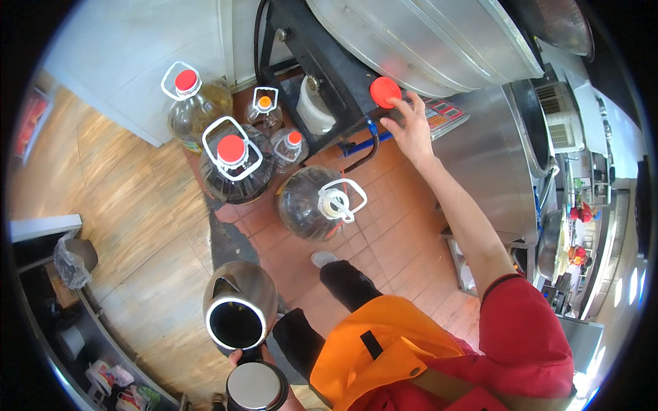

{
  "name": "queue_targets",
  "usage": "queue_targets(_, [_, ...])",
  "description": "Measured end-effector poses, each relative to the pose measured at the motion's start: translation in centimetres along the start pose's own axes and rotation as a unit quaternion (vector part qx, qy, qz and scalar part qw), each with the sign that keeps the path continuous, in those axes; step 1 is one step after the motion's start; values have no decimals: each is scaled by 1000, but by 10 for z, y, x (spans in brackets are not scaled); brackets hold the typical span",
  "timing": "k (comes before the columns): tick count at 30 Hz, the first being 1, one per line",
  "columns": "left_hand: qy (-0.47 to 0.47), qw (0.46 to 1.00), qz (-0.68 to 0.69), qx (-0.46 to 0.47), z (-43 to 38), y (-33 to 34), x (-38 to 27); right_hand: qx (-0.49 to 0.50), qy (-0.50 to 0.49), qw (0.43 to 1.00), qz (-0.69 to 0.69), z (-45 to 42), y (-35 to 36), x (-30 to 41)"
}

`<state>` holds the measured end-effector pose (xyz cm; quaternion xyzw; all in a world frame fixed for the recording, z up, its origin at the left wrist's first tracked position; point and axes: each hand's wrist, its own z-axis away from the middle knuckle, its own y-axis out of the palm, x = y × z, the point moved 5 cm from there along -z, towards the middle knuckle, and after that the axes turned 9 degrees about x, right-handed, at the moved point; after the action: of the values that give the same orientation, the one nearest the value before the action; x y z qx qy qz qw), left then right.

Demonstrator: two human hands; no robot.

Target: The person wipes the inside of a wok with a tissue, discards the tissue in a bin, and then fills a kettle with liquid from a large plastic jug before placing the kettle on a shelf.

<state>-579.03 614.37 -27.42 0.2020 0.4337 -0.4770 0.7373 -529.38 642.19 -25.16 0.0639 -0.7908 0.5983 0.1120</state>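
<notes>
My left hand (238, 356), partly hidden under the raised lid, grips the handle of a stainless steel electric kettle (240, 280). The kettle's lid (254, 386) is swung back, so its dark mouth faces up. At the black metal stove frame, my right hand (411, 126) has its fingers spread, and a fingertip touches the edge of a red screw cap (385, 92). The thumb is apart from the cap. On the tiled floor between my hands stands a large clear plastic jug (308, 205), uncapped, with a white carrying handle (360, 194).
Capped jugs with dark (236, 174) and yellowish contents (205, 113) stand by the wall, beside two smaller bottles (264, 115). A white bucket (313, 110) sits within the black frame (329, 82). A hose (365, 159) hangs below it. Open shelving (103, 354) is at left.
</notes>
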Motion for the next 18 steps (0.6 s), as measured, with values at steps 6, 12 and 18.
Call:
queue_targets(6, [465, 546, -697, -31, 11, 16, 9, -19, 30, 984, -177, 3, 1, -7])
queue_targets(12, [191, 952, -240, 17, 17, 34, -25, 285, -11, 935, -209, 106, 9, 41])
queue_targets(18, [232, 926, -295, 43, 32, 56, -48, 532, 62, 825, -180, 160, 68, 30])
